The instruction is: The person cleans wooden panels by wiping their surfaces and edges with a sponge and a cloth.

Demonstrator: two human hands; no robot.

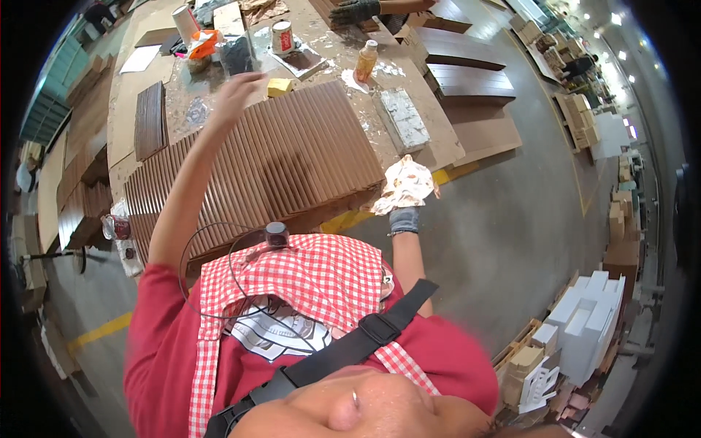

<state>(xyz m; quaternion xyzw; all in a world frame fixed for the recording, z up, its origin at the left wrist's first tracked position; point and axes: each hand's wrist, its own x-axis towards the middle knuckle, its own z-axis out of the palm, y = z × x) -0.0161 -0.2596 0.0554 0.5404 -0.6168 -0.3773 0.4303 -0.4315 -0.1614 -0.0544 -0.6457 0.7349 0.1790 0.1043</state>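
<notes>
My left hand (237, 93), bare, reaches over the far edge of a long row of brown slatted boards (274, 157) on the worktable. Its fingers stretch out beside a dark crumpled bag (236, 55) and left of a yellow block (279, 87); nothing shows in them. My right hand (404, 219), in a grey glove, is closed on a crumpled, stained white rag (407, 184) off the boards' right end. The rag covers most of its fingers. A whitish, paint-smeared block (403, 120) lies on the table beyond the rag.
Farther back on the worktable (182, 91) stand a white tub (282, 36), an amber bottle (366, 61) and an orange bag (204, 45). A short stack of brown boards (150, 120) lies left. Another person's gloved hand (355, 11) is at the far edge. More panels (471, 80) lie right.
</notes>
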